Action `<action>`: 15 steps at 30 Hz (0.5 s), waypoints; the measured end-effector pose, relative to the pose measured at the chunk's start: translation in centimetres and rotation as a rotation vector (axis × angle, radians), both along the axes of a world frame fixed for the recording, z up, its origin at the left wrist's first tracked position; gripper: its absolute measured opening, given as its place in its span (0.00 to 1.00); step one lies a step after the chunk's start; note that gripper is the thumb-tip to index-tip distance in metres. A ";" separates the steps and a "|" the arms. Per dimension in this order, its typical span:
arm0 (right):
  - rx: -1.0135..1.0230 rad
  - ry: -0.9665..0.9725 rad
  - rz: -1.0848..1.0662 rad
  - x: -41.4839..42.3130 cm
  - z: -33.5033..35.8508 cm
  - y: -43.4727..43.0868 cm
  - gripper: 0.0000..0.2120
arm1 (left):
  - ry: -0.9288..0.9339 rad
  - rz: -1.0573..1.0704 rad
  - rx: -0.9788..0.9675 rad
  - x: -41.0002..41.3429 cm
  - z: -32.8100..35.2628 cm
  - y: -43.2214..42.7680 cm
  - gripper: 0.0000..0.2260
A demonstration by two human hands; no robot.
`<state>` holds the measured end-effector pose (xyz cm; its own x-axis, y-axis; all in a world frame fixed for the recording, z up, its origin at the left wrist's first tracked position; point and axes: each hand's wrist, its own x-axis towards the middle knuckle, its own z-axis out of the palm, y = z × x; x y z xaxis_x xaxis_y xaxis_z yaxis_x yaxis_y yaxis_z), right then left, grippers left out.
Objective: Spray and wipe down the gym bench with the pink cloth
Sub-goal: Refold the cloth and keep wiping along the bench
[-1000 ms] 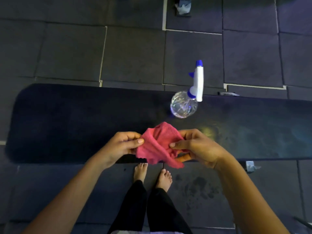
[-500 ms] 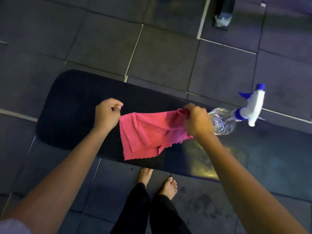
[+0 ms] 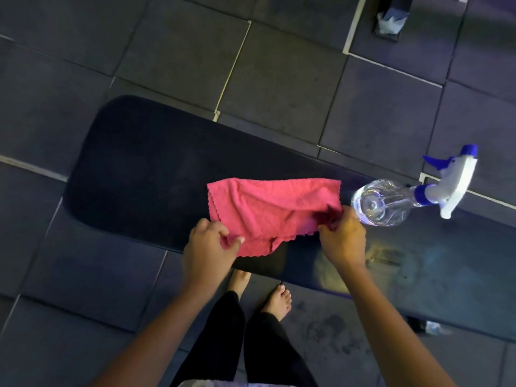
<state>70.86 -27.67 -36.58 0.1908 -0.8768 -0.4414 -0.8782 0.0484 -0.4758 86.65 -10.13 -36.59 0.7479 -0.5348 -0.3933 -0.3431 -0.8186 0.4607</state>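
Note:
A dark padded gym bench runs from left to lower right across the view. The pink cloth lies spread on its pad near the middle. My left hand pinches the cloth's near left corner. My right hand pinches the near right edge of the cloth. A clear spray bottle with a white and blue trigger head stands on the bench just right of the cloth, close to my right hand. The bench pad to the right shows wet, shiny patches.
Dark rubber floor tiles with pale seams surround the bench. My bare feet stand at the bench's near edge. A dark post base with crumpled paper sits at the top right. Another scrap lies under the bench at lower right.
The cloth went from bunched between my hands, to stretched open in the air, to laid out flat on the bench. Both hands came down toward the near edge, still holding it.

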 end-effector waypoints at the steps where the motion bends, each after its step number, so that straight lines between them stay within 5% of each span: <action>1: 0.020 0.014 -0.051 -0.1 -0.2 0.2 0.15 | -0.046 -0.014 0.029 -0.5 -0.1 -0.2 0.13; 6: 0.086 0.049 -0.089 0.0 -0.3 -0.1 0.07 | -0.107 -0.070 0.004 -0.8 -0.6 -0.8 0.06; 9: 0.298 -0.151 -0.311 0.1 0.9 -1.1 0.07 | -0.188 -0.145 -0.094 0.4 -0.6 -0.1 0.05; 12: 0.481 -0.328 -0.461 0.0 1.1 -1.3 0.04 | -0.112 -0.091 -0.087 2.1 -0.6 1.5 0.08; 15: 0.441 -0.206 -0.303 0.7 0.8 -0.3 0.08 | 0.074 -0.028 -0.052 2.1 -0.6 2.7 0.10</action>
<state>71.59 -27.95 -35.80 0.0804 -0.6467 -0.7585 -0.6857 0.5164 -0.5129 88.76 -7.45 -37.21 0.7024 -0.5759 -0.4183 -0.3287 -0.7837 0.5271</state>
